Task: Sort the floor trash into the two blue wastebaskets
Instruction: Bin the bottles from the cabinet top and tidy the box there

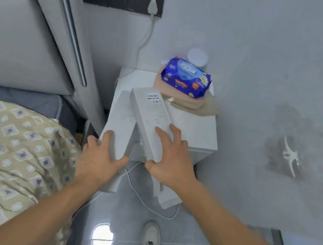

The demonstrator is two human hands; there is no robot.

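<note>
Two white boxes over the bedside tabletop

Our right hand [170,163] grips the labelled box [150,118] by its near end; our left hand [103,155] clasps the plain box [120,123] beside it, wipes pack [188,77] beyond both.

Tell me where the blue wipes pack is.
In the head view, the blue wipes pack lies on folded beige cloth at the far right of the white nightstand, beyond the labelled white box.
</note>
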